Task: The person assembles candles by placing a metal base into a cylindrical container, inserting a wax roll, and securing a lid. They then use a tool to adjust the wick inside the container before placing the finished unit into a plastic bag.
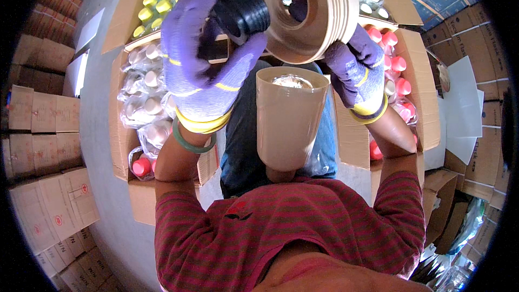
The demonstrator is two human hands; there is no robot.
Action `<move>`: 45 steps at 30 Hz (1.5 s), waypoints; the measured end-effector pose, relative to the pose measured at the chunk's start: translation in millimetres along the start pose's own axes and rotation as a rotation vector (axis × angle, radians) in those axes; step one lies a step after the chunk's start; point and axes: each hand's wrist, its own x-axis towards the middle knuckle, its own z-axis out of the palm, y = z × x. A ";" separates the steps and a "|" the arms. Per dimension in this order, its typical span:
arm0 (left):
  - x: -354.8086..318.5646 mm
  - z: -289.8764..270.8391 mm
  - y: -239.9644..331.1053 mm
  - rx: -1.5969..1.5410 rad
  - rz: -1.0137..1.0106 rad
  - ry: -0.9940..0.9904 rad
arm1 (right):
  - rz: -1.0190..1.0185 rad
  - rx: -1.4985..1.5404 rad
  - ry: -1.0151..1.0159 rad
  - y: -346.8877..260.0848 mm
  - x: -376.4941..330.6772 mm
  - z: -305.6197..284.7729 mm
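Observation:
My left hand (197,73), in a purple knit glove, has its fingers and thumb closed around a short stack of black ribbed rings (244,12). To its right, my right hand (358,70), gloved alike, grips the lower edge of nested beige plastic rings (321,8) with a wide central opening. The two stacks are close together. Below them, a beige cylindrical flask body (286,119) stands tilted in my lap between my thighs. Its top is uncovered, with a shiny silvery liner inside. Some right fingers are hidden from view.
A carton (121,135) at left holds bagged pale-capped bottles, with yellow-capped ones (165,0) beyond. Another carton (427,92) at right holds bottles with red caps (397,64). Stacked cartons (46,108) line both sides. A white sheet (464,108) leans at right.

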 end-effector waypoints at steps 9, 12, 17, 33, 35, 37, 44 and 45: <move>14.8 4.6 21.7 0.383 0.208 -0.139 | -0.103 -0.042 -0.010 20.7 -2.0 0.1; 13.2 4.1 28.7 0.267 0.086 -0.178 | -0.102 -0.008 -0.017 20.0 0.3 2.0; 11.0 6.4 29.1 0.125 -0.021 -0.140 | -0.149 0.030 -0.047 20.1 2.8 1.0; 8.4 9.4 8.9 0.269 0.118 0.059 | -0.165 0.044 0.011 29.8 3.6 2.5; 10.9 8.9 7.5 0.266 0.146 0.058 | -0.186 0.008 0.017 29.8 5.9 2.7; 13.7 8.6 8.8 0.334 0.207 0.062 | -0.224 -0.095 0.019 28.4 8.2 1.0; 15.3 6.0 18.6 0.441 0.187 0.017 | -0.224 -0.016 0.000 34.3 6.8 -1.1; 14.9 5.7 18.6 0.409 0.181 0.017 | -0.239 0.008 0.005 37.7 7.0 -1.2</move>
